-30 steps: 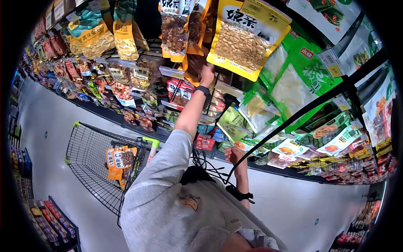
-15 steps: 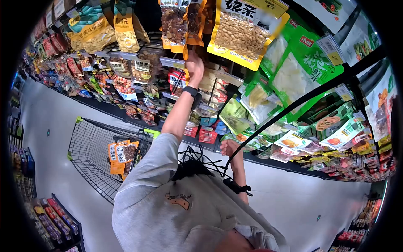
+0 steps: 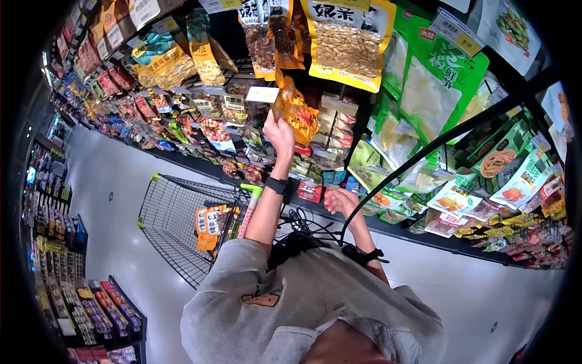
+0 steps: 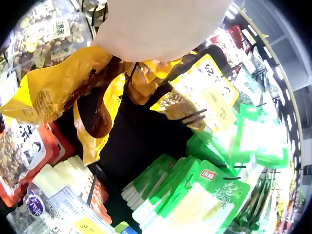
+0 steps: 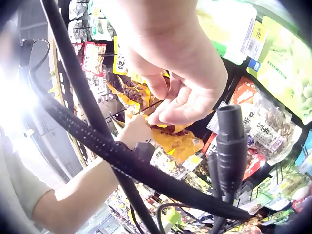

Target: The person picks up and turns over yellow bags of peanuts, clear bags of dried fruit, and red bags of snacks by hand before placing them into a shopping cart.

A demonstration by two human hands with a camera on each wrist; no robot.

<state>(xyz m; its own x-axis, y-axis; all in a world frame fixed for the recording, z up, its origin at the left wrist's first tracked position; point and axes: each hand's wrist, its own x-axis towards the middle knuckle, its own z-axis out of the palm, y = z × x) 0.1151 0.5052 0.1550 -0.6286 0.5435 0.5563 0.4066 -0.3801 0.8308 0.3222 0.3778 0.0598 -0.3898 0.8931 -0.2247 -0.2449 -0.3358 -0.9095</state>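
Note:
In the head view my left hand [image 3: 280, 136] pinches the edge of an orange snack bag [image 3: 300, 118], which tilts in front of the rack below hanging brown snack bags [image 3: 257, 39]. The left wrist view has the hand [image 4: 161, 29] over crumpled yellow-orange packaging [image 4: 61, 90]; its fingertips are hidden. My right hand [image 3: 341, 201] hangs lower, fingers loosely curled and holding nothing. Seen from the right wrist, that hand [image 5: 185, 83] overlaps the view of the left hand [image 5: 136, 130] and the orange bag [image 5: 178, 145].
A wire shopping cart [image 3: 176, 224] with orange packs [image 3: 210, 225] inside stands at the left. A peanut bag [image 3: 347, 48] and green bags [image 3: 433, 91] hang at the right. A black cable [image 3: 424, 148] crosses the view, and more shelves [image 3: 91, 309] stand lower left.
My left hand has drawn back from among the hanging bags, bringing the orange bag lower and out into view. The head view has shifted. My right hand remains low and loosely curled.

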